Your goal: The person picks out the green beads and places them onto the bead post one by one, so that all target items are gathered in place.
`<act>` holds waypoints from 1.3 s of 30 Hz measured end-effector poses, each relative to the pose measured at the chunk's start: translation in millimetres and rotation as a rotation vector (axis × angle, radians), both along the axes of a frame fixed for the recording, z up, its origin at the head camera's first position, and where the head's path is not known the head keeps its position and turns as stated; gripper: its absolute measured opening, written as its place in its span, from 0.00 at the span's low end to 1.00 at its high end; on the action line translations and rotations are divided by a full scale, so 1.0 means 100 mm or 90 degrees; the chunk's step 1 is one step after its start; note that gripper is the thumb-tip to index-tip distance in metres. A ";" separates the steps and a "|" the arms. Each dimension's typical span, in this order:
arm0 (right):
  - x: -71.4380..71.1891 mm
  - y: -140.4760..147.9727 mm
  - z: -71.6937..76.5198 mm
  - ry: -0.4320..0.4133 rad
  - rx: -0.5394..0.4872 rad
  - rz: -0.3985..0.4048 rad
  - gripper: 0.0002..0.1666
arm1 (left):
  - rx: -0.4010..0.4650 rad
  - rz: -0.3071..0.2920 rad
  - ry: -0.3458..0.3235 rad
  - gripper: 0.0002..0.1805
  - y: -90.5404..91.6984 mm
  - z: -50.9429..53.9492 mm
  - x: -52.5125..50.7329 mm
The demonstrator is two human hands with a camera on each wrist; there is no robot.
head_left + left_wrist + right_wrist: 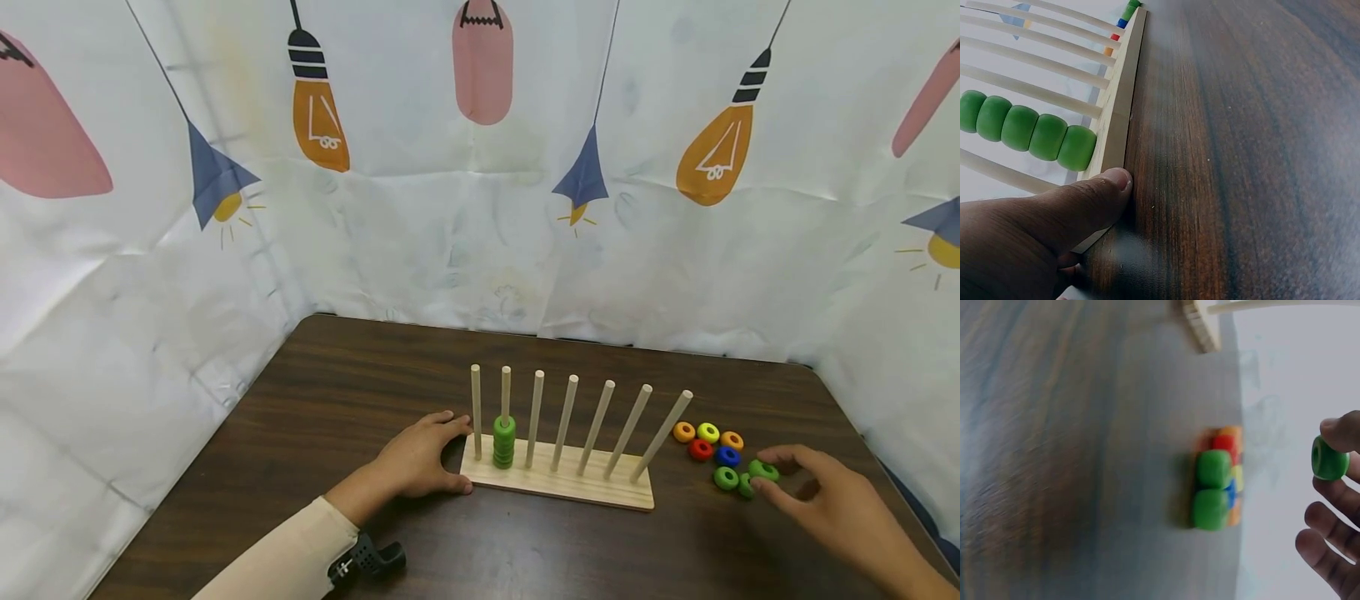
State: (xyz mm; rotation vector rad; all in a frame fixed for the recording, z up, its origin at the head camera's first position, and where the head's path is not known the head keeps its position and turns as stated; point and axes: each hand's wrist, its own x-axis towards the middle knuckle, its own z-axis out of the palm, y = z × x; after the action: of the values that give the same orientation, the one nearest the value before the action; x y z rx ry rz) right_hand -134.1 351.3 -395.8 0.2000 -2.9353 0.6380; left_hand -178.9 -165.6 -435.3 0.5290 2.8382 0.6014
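Pegboard (547,482): left hand (420,454) grips one end, apparently to steady it; right hand (836,500) pinches a green bead (1331,461) by its sides, presumably leaving the hole (1315,455) clear.

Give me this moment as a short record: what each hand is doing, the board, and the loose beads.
Left hand: grips the left end of the wooden peg board
Right hand: pinches a green bead
Pegs: seven
Second peg from the left: five green beads stacked
Loose on the table: two orange beads, a yellow bead, a red bead, a blue bead, two green beads
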 end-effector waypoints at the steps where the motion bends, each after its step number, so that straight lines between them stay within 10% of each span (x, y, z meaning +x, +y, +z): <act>1: 0.00 -0.01 0.03 0.016 -0.007 0.004 0.20 | 0.000 0.000 0.000 0.45 0.00 0.00 0.00; 39: -0.18 -0.59 0.89 0.252 -0.061 0.211 0.29 | -0.001 -0.002 0.000 0.45 0.01 0.00 -0.01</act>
State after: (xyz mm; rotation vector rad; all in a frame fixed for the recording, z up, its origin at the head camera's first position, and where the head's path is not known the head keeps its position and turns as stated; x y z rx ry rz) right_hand -152.3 292.5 -306.5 0.7232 -2.5028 0.6857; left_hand -180.0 -164.8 -435.6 0.5338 2.8371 0.5980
